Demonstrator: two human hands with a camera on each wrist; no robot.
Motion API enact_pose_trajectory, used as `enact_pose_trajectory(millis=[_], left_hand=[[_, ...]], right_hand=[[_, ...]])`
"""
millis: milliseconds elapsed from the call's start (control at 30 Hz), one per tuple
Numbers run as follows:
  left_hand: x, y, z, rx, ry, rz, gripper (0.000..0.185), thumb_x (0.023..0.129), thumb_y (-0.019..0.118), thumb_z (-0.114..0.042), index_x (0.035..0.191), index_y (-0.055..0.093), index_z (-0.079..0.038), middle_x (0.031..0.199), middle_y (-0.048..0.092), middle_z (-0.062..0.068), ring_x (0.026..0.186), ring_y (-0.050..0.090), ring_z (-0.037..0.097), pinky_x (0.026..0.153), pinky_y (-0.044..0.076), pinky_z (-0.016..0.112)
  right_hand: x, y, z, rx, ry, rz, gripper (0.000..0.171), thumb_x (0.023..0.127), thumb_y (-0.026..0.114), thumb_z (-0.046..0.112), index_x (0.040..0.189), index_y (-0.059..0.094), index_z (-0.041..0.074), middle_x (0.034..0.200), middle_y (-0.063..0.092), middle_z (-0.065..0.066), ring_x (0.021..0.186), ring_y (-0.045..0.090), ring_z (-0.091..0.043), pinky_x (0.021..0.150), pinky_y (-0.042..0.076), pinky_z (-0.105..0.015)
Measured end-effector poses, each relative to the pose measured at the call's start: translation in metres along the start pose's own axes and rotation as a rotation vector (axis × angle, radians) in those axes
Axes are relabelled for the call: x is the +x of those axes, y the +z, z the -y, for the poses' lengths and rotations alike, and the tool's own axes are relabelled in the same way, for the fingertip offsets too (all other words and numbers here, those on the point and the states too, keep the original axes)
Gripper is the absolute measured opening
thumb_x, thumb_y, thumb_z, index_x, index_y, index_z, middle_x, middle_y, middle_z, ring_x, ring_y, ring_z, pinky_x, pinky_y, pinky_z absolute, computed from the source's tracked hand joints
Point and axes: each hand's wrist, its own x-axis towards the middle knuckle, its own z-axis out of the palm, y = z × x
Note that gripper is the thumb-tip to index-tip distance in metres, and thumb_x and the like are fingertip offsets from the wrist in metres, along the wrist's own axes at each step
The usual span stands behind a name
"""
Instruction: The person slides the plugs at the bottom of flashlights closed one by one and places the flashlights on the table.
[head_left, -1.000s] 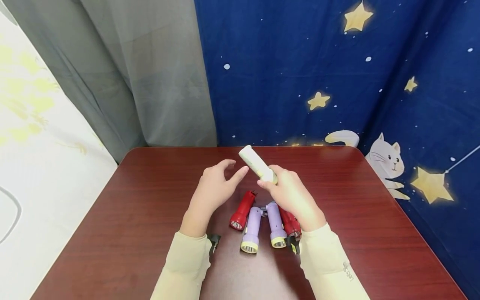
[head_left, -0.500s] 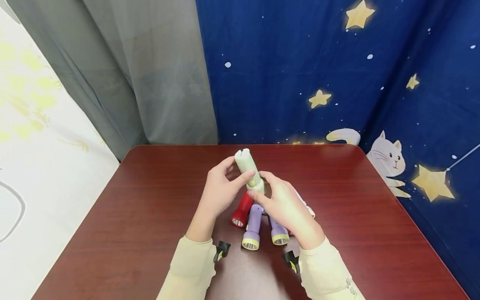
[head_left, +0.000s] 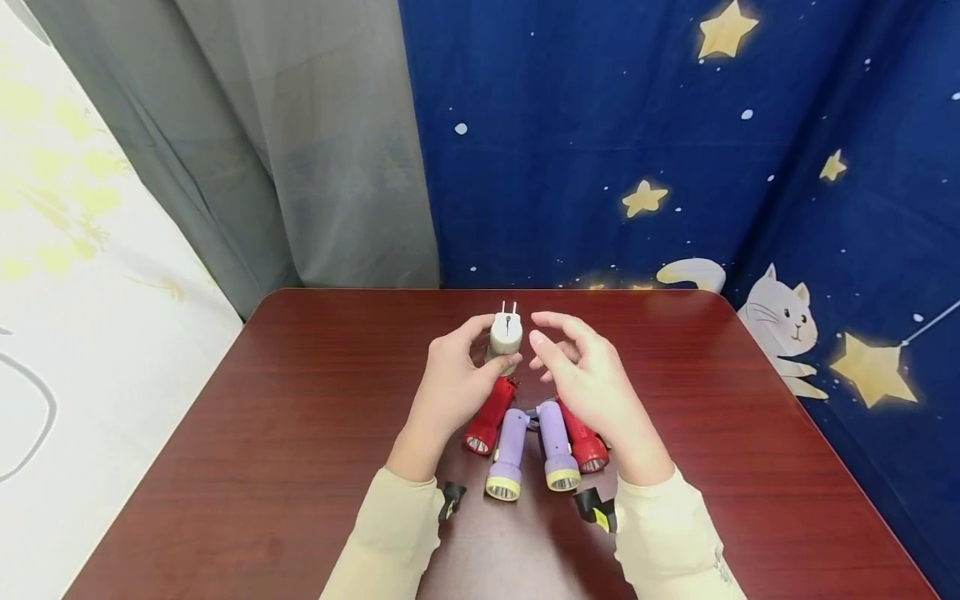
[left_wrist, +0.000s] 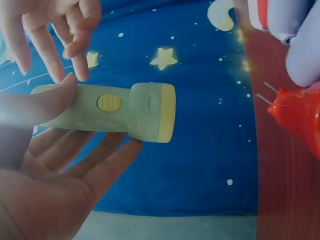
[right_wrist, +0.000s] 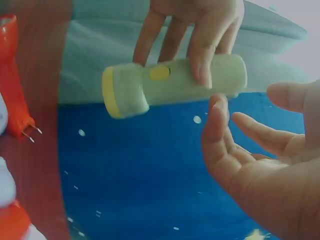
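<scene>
Table [head_left: 300, 433]: dark red wood, with 2 red and 2 purple flashlights [head_left: 508, 454] lying in a bunch under the hands.
Left hand [head_left: 450, 387]: thumb and fingers pinch the pale green flashlight [head_left: 505, 335], held up over the bunch, plug pins up.
Right hand [head_left: 592, 387]: it held that flashlight a moment ago; now it has let go, fingers spread just beside it.
Meaning: the flashlight has passed from right to left.

One pale green flashlight [head_left: 505, 335] being held, two red flashlights [head_left: 488, 414] and two purple flashlights [head_left: 509, 452] lying on one table [head_left: 262, 433], two hands [head_left: 450, 385] showing.
</scene>
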Motion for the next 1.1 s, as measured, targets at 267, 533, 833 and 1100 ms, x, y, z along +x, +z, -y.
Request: enact_pose_trajectory(millis=[267, 533, 833, 1100], left_hand=[[-0.001, 0.009, 0.008, 0.149, -0.011, -0.001, 0.043, 0.088, 0.087, -0.009, 0.128, 0.072, -0.010, 0.115, 0.081, 0.011, 0.088, 0.072, 0.025, 0.081, 0.063, 0.039], [-0.003, 0.016, 0.019, 0.230, 0.028, 0.006, 0.035, 0.087, 0.083, -0.004, 0.121, 0.073, -0.006, 0.103, 0.081, 0.012, 0.073, 0.062, 0.021, 0.066, 0.053, 0.027], [-0.004, 0.019, 0.020, 0.254, 0.049, 0.009, 0.031, 0.086, 0.084, -0.004, 0.115, 0.073, -0.006, 0.099, 0.081, 0.012, 0.069, 0.060, 0.018, 0.064, 0.052, 0.026], [-0.005, 0.019, 0.018, 0.268, 0.025, 0.035, 0.030, 0.087, 0.084, -0.005, 0.113, 0.071, -0.007, 0.091, 0.077, 0.011, 0.068, 0.058, 0.017, 0.064, 0.053, 0.026]], right_hand=[[0.012, 0.018, -0.011, 0.477, 0.214, 0.084, 0.038, 0.112, 0.052, 0.023, 0.145, 0.059, 0.004, 0.128, 0.065, -0.019, 0.079, 0.075, -0.018, 0.066, 0.066, -0.031], [0.018, 0.031, -0.019, 0.600, 0.237, 0.064, 0.039, 0.112, 0.053, 0.018, 0.143, 0.056, -0.005, 0.132, 0.063, -0.022, 0.083, 0.079, -0.017, 0.083, 0.067, -0.036], [0.019, 0.032, -0.023, 0.627, 0.269, 0.022, 0.034, 0.110, 0.057, 0.014, 0.136, 0.060, -0.007, 0.124, 0.065, -0.016, 0.078, 0.079, -0.016, 0.080, 0.067, -0.034], [0.020, 0.033, -0.026, 0.600, 0.279, -0.002, 0.030, 0.108, 0.061, 0.014, 0.129, 0.064, -0.007, 0.120, 0.065, -0.014, 0.079, 0.079, -0.018, 0.078, 0.067, -0.035]])
